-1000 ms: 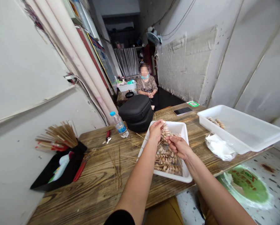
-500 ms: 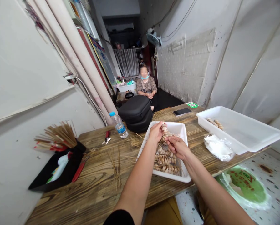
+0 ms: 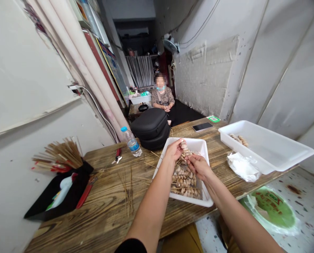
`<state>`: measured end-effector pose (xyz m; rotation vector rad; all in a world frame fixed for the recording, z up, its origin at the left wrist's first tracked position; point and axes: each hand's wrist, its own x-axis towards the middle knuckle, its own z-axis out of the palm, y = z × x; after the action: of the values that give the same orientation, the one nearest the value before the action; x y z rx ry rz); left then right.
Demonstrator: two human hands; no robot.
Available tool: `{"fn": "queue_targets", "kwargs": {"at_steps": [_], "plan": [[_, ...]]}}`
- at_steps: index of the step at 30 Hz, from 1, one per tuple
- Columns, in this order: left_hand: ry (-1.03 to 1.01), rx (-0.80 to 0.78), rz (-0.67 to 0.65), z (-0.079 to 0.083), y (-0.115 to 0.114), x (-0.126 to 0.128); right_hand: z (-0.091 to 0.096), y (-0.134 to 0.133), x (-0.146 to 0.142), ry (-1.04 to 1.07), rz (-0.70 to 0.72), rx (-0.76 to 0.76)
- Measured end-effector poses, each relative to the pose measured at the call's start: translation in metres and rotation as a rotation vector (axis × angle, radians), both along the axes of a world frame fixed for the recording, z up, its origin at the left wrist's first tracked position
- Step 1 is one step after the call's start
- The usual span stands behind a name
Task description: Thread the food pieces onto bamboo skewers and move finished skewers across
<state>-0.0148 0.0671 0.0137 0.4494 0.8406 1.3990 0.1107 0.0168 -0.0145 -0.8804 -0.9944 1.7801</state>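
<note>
Skewer (image 3: pixel 185 149) of pale, rounded pieces, held in both hands above the far part of a small white tray (image 3: pixel 201 147). The far end was pinched by the fingertips of the left hand (image 3: pixel 174 150), by which the left side of the pieces was flanked; the near end was pinched between the thumb and fingers of the right hand (image 3: pixel 197 165), brought in from the right. The long axis was pointed mainly away from the camera, slanted slightly leftward at its far end. Neither hand could be called nearer, since contact was made by both. Whether stick or food was pressed by the hidden fingers could not be told. Other loaded skewers (image 3: pixel 185 182) were laid crosswise below, nearer the camera, with bare ends projected past the left rim. Loose sticks (image 3: pixel 128 198) were placed farther left, on the table (image 3: pixel 101 203).
</note>
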Motion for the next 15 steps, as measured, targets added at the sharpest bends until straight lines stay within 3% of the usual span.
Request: {"fn": "queue_targets", "kwargs": {"at_steps": [3, 6, 15], "plan": [[-0.010, 0.013, 0.016, -0.002, 0.001, 0.003, 0.001, 0.000, -0.002, 0.014, 0.018, 0.011], [-0.067, 0.129, 0.003, -0.001, 0.000, 0.004, 0.005, -0.001, -0.003, 0.027, 0.010, 0.032], [-0.035, 0.266, -0.061, 0.009, -0.011, 0.007, 0.008, -0.003, -0.003, -0.042, -0.127, 0.194]]}}
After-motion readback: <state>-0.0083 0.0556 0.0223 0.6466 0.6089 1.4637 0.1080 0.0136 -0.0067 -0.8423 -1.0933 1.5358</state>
